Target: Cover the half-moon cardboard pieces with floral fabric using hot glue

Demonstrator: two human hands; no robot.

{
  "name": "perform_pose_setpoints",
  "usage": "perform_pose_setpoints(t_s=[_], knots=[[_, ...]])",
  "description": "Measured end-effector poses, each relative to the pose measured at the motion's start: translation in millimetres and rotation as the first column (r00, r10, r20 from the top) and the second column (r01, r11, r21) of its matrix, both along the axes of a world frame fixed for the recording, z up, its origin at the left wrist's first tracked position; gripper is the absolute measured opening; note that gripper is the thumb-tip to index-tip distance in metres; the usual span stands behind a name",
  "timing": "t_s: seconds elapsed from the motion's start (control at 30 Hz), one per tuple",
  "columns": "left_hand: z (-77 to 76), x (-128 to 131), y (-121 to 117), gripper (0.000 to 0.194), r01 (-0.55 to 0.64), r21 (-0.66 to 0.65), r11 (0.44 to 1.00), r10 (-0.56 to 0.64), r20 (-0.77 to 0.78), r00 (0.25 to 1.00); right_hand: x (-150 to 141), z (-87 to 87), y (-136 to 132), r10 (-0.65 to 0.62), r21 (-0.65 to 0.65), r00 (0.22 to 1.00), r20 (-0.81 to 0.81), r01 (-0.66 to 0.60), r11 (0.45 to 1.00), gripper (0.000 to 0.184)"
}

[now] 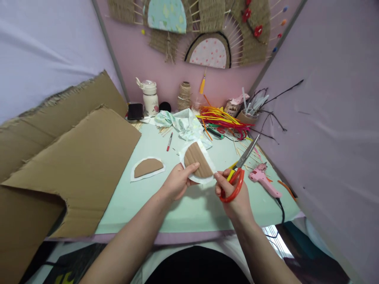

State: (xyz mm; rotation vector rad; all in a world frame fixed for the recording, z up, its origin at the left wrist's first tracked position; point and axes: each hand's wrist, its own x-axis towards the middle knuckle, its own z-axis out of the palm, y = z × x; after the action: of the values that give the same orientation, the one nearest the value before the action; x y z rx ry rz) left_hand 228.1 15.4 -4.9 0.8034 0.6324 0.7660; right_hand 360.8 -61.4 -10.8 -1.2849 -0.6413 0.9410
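My left hand (179, 179) grips a half-round cardboard piece (197, 157), thumb on its brown face. White fabric (207, 150) sticks out as a border all round the cardboard. In my right hand (233, 193) are red-and-yellow handled scissors (237, 183), blades pointing up and away to the right. The fingertips of that hand touch the lower right corner of the fabric border. A second half-round cardboard piece (149, 167) with a white border lies flat on the table to the left.
Large cardboard sheets (97, 157) cover the left side. A pink glue gun (264, 179) with a cord lies at right. Behind are crumpled printed fabric (183, 122), a red marker (169, 142), a white bottle (150, 98), twine (185, 96), and colourful cords (227, 118) beside dark twigs (271, 114).
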Motion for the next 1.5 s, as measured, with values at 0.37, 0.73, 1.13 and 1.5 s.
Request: perform_pose_setpoints(t_s=[0.37, 0.73, 1.13, 1.5], knots=[[11.6, -22.6, 22.4, 0.034, -0.167, -0.016, 0.986, 0.166, -0.009, 0.986, 28.0, 0.7, -72.9, 0.565, -0.219, 0.819, 0.099, -0.536, 0.815, 0.056], [12.5, -24.1, 18.7, 0.036, -0.142, 0.048, 0.989, 0.143, -0.023, 0.989, 17.6, 5.3, -85.8, 0.708, -0.518, 0.682, 0.185, -0.544, 0.660, 0.046], [17.1, -23.9, 16.6, 0.036, -0.124, -0.047, 0.991, 0.123, -0.026, 0.992, 5.0, 7.5, -80.9, 0.669, -0.531, 0.734, 0.114, -0.525, 0.665, 0.056], [14.3, -23.0, 19.2, 0.031, -0.120, -0.120, 0.985, 0.120, -0.011, 0.993, 7.3, 1.2, -82.2, 0.676, -0.516, 0.735, 0.048, -0.561, 0.647, 0.056]])
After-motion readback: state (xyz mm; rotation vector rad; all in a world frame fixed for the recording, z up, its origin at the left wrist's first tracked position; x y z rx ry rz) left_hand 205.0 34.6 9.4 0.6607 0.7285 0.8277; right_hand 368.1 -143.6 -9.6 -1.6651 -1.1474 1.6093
